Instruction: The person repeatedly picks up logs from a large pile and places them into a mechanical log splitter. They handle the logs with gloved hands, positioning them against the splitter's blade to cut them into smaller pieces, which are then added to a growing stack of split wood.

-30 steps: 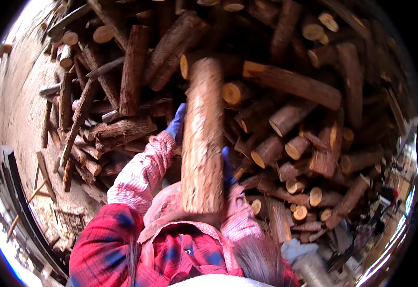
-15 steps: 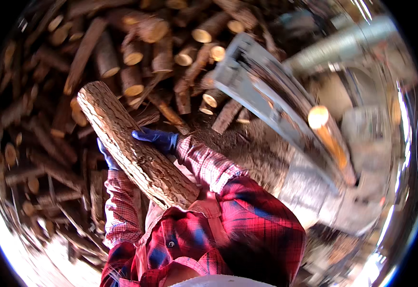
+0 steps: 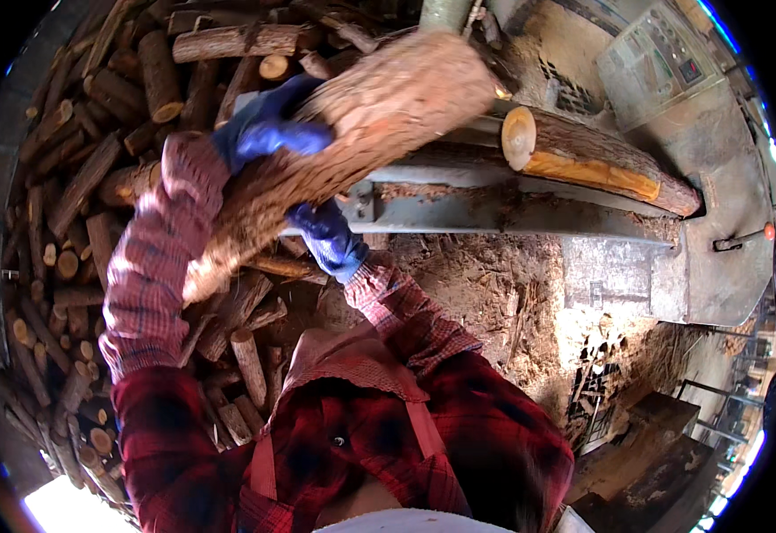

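Head view, and one thick log (image 3: 397,107) fills the grip: a stout cylinder, its brown bark rough and ridged, slanting between two blue gloves. Left hand (image 3: 272,129) is spread broad over one side; right hand (image 3: 330,240) cups the other, so both hold it, fingers opened wide around that girth. Right of the grip, one pale-ended log (image 3: 601,160) lies along a grey metal trough (image 3: 494,211). Left, a woodpile (image 3: 86,186), too jumbled to count. Far right, one red-knobbed lever (image 3: 734,242).

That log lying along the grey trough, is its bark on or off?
Partly off: the log shows bare orange wood along one side, brown bark beside it.
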### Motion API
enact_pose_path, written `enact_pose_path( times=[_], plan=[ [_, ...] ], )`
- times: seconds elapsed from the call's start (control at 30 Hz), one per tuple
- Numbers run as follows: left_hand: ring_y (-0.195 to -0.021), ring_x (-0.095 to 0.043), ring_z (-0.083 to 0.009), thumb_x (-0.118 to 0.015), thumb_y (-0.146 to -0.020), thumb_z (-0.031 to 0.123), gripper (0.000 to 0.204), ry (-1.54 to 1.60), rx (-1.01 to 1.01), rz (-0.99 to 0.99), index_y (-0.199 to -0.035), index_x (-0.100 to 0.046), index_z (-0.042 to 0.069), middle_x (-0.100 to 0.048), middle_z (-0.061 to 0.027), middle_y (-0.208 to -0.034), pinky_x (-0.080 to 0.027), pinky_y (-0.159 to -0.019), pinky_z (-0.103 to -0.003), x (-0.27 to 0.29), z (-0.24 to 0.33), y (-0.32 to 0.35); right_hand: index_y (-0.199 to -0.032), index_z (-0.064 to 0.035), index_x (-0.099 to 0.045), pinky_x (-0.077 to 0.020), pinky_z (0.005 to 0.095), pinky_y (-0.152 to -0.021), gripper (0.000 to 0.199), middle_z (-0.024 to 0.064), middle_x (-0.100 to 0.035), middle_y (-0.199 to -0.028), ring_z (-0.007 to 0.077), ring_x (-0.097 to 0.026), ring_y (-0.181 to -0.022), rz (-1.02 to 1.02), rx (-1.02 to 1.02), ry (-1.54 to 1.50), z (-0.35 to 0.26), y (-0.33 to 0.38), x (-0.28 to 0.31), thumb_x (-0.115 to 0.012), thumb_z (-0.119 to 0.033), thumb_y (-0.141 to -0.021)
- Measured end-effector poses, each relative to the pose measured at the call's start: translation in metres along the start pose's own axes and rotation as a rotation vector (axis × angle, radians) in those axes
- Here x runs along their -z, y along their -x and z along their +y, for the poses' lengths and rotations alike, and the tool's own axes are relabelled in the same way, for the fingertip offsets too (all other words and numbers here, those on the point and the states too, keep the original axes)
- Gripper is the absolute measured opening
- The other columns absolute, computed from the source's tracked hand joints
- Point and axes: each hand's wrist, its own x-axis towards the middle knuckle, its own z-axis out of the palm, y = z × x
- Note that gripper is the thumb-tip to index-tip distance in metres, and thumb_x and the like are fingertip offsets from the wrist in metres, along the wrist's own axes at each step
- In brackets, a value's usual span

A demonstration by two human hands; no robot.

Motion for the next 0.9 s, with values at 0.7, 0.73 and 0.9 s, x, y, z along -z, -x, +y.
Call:
enact_pose_path(
  times=[0.7, 0.73, 0.9],
  plan=[
    [-0.103, -0.061, -0.0297, -0.065, -0.08, 0.042, 0.051, -0.647, -0.516, 0.611, -0.119, -0.059, 0.009, -0.063, -0.0178, -0.111, -0.047, -0.091, -0.038, -0.07, -0.026, -0.076, -0.119, -0.0037, -0.059, -0.0469, 0.0259, -0.073, 0.035, 0.0073, -0.065, -0.098, 0.0145, -0.06, -0.087, -0.521, -0.97, 0.751, -0.105, 0.012, 0.088, -0.064, -0.022, -0.09],
    [-0.102, -0.062, -0.0292, -0.065, -0.081, 0.039, 0.048, -0.598, -0.419, 0.758, -0.117, -0.06, 0.009, -0.063, -0.0176, -0.11, -0.047, -0.091, -0.038, -0.067, -0.037, -0.036, -0.119, -0.0036, -0.058, -0.048, 0.0266, -0.074, 0.039, 0.007, -0.065, -0.099, 0.0124, -0.06, -0.087, -0.514, -1.153, 0.73, -0.097, 0.011, 0.079, -0.066, -0.025, -0.088],
    [-0.098, -0.063, -0.0199, -0.064, -0.084, 0.04, 0.047, 0.085, 0.53, 1.243, -0.116, -0.062, 0.007, -0.067, -0.011, -0.106, -0.048, -0.088, -0.033, -0.104, -0.154, 0.164, -0.12, 0.0015, -0.055, -0.0474, 0.0287, -0.086, 0.043, 0.008, -0.063, -0.11, 0.0148, -0.06, -0.096, -0.573, -1.28, 0.828, -0.068, 0.039, 0.068, -0.068, -0.022, -0.086]
  ],
)
